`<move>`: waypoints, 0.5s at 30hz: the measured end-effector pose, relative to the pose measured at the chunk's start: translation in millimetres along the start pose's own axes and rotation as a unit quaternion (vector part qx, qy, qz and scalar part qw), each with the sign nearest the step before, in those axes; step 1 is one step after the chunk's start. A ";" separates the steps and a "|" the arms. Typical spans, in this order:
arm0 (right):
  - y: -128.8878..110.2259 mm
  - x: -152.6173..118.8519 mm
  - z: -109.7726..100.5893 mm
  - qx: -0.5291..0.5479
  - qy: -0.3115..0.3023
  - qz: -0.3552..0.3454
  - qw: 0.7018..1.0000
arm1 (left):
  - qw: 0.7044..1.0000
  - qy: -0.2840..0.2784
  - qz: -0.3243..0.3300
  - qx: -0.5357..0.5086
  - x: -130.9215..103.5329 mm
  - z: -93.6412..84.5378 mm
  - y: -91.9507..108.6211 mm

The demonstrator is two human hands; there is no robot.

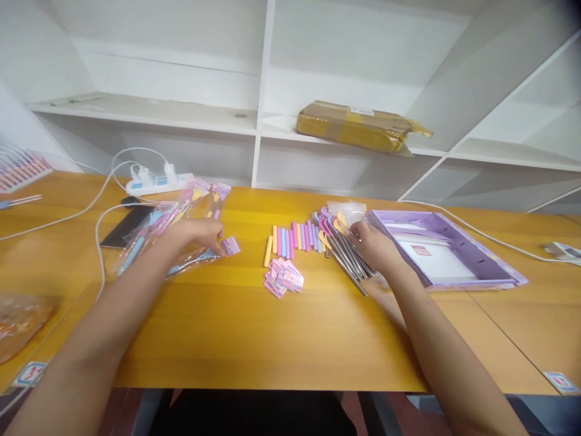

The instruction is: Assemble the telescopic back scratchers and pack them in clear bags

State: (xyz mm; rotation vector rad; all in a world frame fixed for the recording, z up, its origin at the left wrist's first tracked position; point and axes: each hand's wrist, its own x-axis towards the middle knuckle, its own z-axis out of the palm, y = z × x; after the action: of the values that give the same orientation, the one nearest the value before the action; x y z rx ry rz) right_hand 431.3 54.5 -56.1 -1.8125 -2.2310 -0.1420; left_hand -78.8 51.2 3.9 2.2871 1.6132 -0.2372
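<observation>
Handling of claw-ended rods and bagged pieces, rear half of tabletop

Metal rods (pixel 351 259) with coloured claw ends (pixel 342 221) lie in a bundle right of centre, toward the rear edge of the tabletop (pixel 272 345). The right hand (pixel 373 243) is over the bundle's right side, fingers curled at the yellow claws; whether they have closed on a rod cannot be told. Left of centre, a clear bag (pixel 193 261) lies aslant, a pink-and-purple header card (pixel 232 245) at its right end. The left hand (pixel 202 232) reaches down to that end, thumb and fingers nearly together just beside the card; a firm hold cannot be confirmed.

Between the hands, coloured tubes (pixel 295 237) lie in an uneven row, beside the bundle. Loose cards (pixel 284 280) overlap in a heap just in front of them, toward the front edge.

Further bagged pieces (pixel 157 221) are piled beyond the left forearm, near a white power strip (pixel 158 184) at the rear edge. An open purple box (pixel 476 283) lies right of the rods, holding white sheets. An orange-toned packet (pixel 20 324) lies at the left. Above the rear edge, a taped carton (pixel 349 125) rests on a white shelf (pixel 190 115).
</observation>
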 end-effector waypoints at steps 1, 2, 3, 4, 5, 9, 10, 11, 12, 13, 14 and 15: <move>1.0 -0.9 0.8 0.007 0.007 -0.001 1.000 | 0.999 -0.036 -0.008 0.019 1.9 1.5 3.5; 2.3 -2.2 1.7 0.012 0.020 -0.006 1.000 | 0.997 -0.065 -0.016 0.036 3.3 2.5 6.9; 3.3 -3.8 2.2 0.018 0.039 -0.013 0.999 | 0.996 -0.080 -0.017 0.047 4.3 3.0 9.9; 3.3 -5.8 2.0 0.025 0.062 -0.020 0.998 | 0.995 -0.087 -0.013 0.052 4.7 3.1 12.3; 1.5 -8.1 0.1 0.036 0.088 -0.029 0.995 | 0.995 -0.088 -0.005 0.050 4.7 2.7 14.2; -39.8 -13.7 -39.0 0.126 0.188 -0.093 0.970 | 0.997 -0.057 0.042 0.012 0.4 -2.7 19.3; -59.5 -14.3 -58.0 0.153 0.201 -0.126 0.959 | 0.997 -0.043 0.056 -0.012 -1.7 -4.9 21.5; -81.6 -15.8 -78.7 0.178 0.205 -0.178 0.946 | 0.996 -0.031 0.072 -0.046 -4.2 -7.2 24.6; -104.7 -20.2 -98.8 0.197 0.194 -0.239 0.931 | 0.992 -0.020 0.090 -0.090 -7.2 -9.6 28.8; -127.2 -29.9 -115.3 0.208 0.187 -0.302 0.911 | 0.984 -0.014 0.108 -0.138 -10.5 -12.2 34.0; -148.1 -47.9 -124.8 0.212 0.174 -0.362 0.891 | 0.975 -0.009 0.122 -0.184 -14.0 -14.7 40.0; -167.1 -77.3 -124.2 0.205 0.148 -0.416 0.873 | 0.965 -0.004 0.134 -0.224 -17.6 -17.3 46.5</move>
State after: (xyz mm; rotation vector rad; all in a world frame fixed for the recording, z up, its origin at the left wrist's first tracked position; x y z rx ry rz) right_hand 300.7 -84.4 57.8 -0.4983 -2.4033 -0.0851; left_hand -42.2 27.8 33.6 2.1037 1.1814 0.1698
